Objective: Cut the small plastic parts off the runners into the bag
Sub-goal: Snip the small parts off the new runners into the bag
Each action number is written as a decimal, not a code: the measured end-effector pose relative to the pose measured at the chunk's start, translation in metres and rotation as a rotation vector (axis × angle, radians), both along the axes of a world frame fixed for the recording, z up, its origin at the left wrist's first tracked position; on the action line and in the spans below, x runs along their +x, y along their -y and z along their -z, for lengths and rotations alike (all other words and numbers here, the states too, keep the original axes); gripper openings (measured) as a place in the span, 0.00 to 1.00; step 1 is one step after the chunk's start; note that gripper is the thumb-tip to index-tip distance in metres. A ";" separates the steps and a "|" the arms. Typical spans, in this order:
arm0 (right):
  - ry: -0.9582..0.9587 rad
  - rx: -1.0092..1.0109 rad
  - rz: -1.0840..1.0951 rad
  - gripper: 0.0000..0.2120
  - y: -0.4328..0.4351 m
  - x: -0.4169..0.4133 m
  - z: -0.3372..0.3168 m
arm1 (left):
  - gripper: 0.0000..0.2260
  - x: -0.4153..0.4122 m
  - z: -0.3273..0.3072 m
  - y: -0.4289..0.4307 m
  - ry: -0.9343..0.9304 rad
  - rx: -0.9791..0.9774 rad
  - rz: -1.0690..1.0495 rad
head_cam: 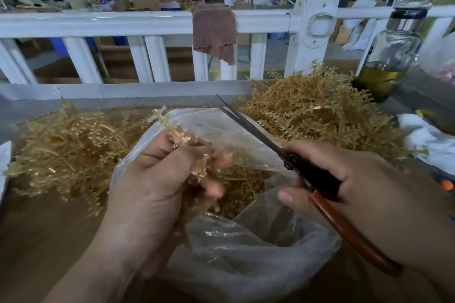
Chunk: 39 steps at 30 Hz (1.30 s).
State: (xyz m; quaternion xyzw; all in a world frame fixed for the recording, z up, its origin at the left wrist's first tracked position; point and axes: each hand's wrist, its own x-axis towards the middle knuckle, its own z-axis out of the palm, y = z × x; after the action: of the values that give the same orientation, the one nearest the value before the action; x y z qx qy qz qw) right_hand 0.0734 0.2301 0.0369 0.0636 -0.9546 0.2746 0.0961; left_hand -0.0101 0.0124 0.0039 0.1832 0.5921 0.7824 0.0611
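Our left fingers are curled round a bunch of tan runner, pinching it so that one sprig sticks up out of the fist. The fingertips are blurred. The left hand sits above the near-left rim of the bag.

Our right fingers are wrapped over the black pivot part of the scissors, with the thumb pressed against the near side. The right hand grips them over the bag's right rim. The reddish-brown handle runs back under the palm, and the thin blades lie almost together, pointing up and to the left towards the far edge of the desk, just beside the held runner without touching it.

The bag is clear plastic with its mouth open, standing at the middle of the desk's near edge. Inside it lies a heap of small cut parts, tan like the runners.

A left pile of runners spreads beside the bag towards the left edge, and a taller right pile fills the far-right part of the desk.

At the far-right corner stands a glass bottle with a dark cap, holding a shallow layer of yellow-green liquid. Beyond the desk, a brown cloth hangs over a white railing.
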 end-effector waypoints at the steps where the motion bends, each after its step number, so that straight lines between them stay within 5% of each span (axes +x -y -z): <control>1: 0.025 0.021 -0.002 0.26 0.001 0.000 -0.001 | 0.09 0.000 0.000 0.000 -0.033 -0.027 -0.015; 4: 0.068 0.086 -0.012 0.25 0.002 -0.002 0.000 | 0.04 0.000 -0.003 0.000 -0.050 -0.033 -0.052; 11: 0.115 0.093 -0.014 0.21 0.004 -0.002 -0.001 | 0.11 0.002 -0.002 0.001 0.018 -0.009 -0.173; 20: 0.140 0.187 0.014 0.33 0.007 -0.002 0.005 | 0.01 0.001 -0.003 0.003 0.010 0.007 -0.170; 39: 0.052 0.193 -0.017 0.29 0.006 0.001 0.001 | 0.10 0.001 0.002 -0.001 0.005 -0.027 -0.107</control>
State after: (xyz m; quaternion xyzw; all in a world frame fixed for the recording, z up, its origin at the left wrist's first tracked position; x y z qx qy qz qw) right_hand 0.0742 0.2244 0.0362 0.0734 -0.9783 0.1836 0.0626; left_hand -0.0090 0.0134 0.0018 0.1486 0.6114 0.7769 0.0231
